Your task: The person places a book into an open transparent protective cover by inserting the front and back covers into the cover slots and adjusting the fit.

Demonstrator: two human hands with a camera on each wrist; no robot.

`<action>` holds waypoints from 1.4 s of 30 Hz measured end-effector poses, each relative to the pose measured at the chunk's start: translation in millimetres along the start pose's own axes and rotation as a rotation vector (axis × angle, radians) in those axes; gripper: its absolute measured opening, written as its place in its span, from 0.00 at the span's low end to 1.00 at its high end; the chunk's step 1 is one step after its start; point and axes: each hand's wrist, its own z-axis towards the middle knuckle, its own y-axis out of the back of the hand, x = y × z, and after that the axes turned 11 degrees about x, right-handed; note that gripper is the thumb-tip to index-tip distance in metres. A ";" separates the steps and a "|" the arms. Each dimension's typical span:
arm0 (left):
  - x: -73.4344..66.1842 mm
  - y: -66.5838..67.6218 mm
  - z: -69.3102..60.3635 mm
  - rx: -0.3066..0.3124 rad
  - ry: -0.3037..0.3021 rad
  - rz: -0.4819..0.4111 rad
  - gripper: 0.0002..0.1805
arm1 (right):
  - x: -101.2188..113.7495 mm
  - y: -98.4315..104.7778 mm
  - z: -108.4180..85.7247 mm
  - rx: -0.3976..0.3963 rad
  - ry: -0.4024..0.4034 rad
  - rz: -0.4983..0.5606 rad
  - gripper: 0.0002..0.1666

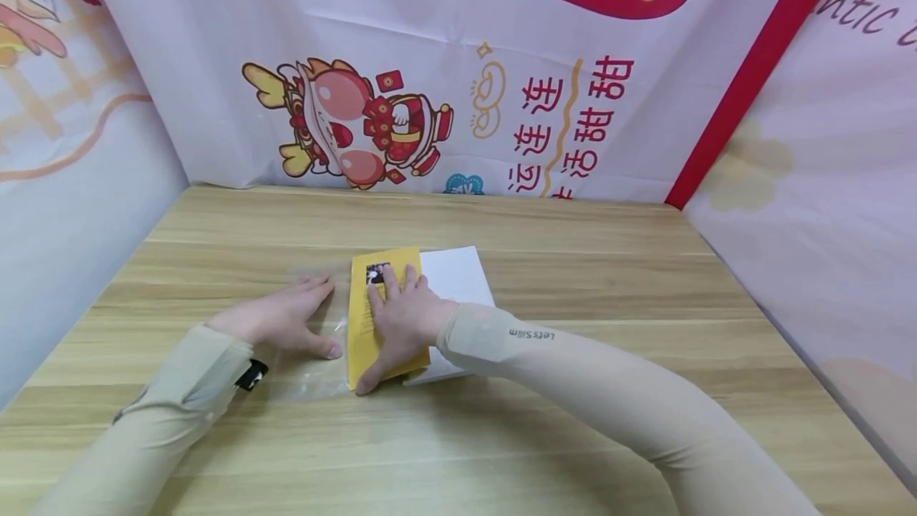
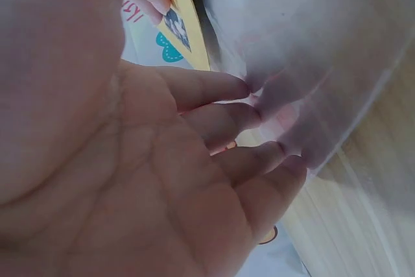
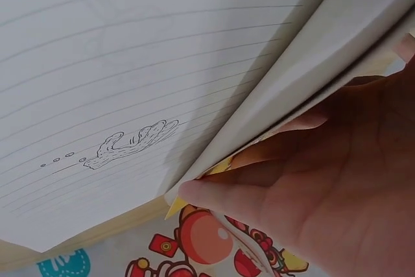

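A notebook with a yellow cover [image 1: 364,353] lies in the middle of the table, a small dark picture near its top. White paper [image 1: 458,275] extends to the right of the cover; the right wrist view shows a lined page [image 3: 142,56] with a small line drawing. My right hand [image 1: 410,321] presses on the yellow cover with its fingers spread. Left of the cover lies a clear plastic sheet [image 1: 315,386], partly hidden by my left hand [image 1: 282,321]. The fingertips of that hand touch the plastic [image 2: 305,37], fingers slightly bent and not wrapped around it.
The wood-grain table [image 1: 587,261] carries the notebook. A printed cloth [image 1: 430,14] with a cartoon figure hangs along its back edge, and pale printed sheets [image 1: 824,205] stand at both sides. A black item [image 1: 251,375] sits at the left wrist.
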 end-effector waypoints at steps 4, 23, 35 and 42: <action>-0.4 -0.7 -1.5 0.004 0.007 0.014 0.64 | 0.8 -0.6 0.2 -0.010 -0.010 -0.007 0.83; -1.4 2.3 0.1 -0.009 0.003 -0.012 0.64 | -1.2 -3.0 -0.4 0.011 -0.055 0.008 0.83; 1.4 2.3 -1.5 -0.003 -0.020 -0.011 0.62 | -2.3 -4.4 -2.9 0.019 -0.038 0.049 0.74; 1.4 3.0 -2.4 0.009 -0.012 -0.007 0.62 | -0.9 -3.9 -1.5 0.028 -0.034 0.066 0.74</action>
